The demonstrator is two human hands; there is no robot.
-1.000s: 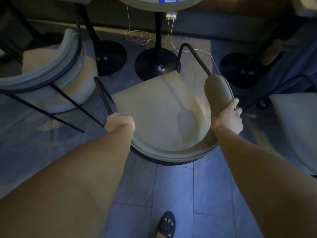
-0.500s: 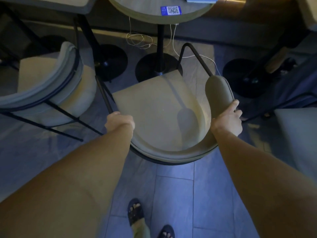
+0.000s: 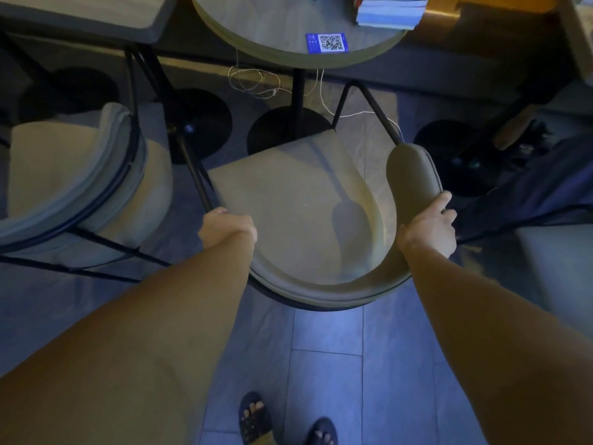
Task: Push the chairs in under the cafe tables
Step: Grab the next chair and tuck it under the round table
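We see the chair [image 3: 295, 200] facing the round table [image 3: 288, 27], whose black pedestal [image 3: 297, 101] and base [image 3: 282, 130] stand just ahead; a second chair [image 3: 73, 175] crowds its left.

Both arms reach forward, left hand [image 3: 227, 229] and right hand [image 3: 428, 227] curled closed, gripping.

Dim bluish light falls on a grey tiled floor [image 3: 327, 377]. Black round pedestal bases [image 3: 199, 123] stand on it, and thin white cables [image 3: 256, 83] trail along a low ledge behind.
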